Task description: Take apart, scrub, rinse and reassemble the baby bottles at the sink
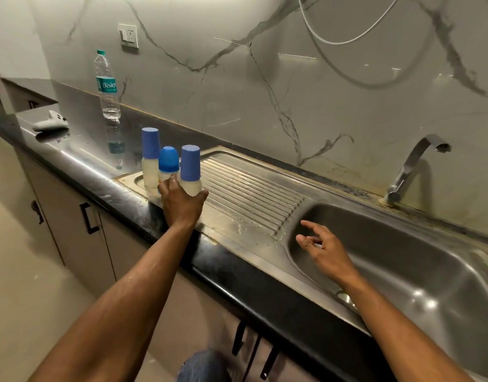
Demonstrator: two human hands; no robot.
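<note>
Nearest the camera, two bare forearms reached out over the dark edge of the bench [237,274]. The right hand [324,248] hung above the near left corner of the steel sink basin [419,271], its fingers loosely spread and holding nothing. The left hand [182,201] was stretched to the far left end of the ribbed drainboard [251,194], where three baby bottles stood upright and close together, all with their blue caps on. Its fingers and thumb were curled round the base of the nearest bottle [191,172], a tall-capped one with a cloudy pale body. Just left of it stood a shorter bottle [168,161] with a rounded, brighter blue cap, and the hand's fingers touched its lower part too. Behind that one rose the third bottle [150,155], again tall-capped. Beyond them on the bench stood a clear water bottle [108,86] with a green cap, and further left lay a small white object [51,122] too blurred to name. At the far right, a chrome tap [411,166] rose beside the marble-patterned wall.
</note>
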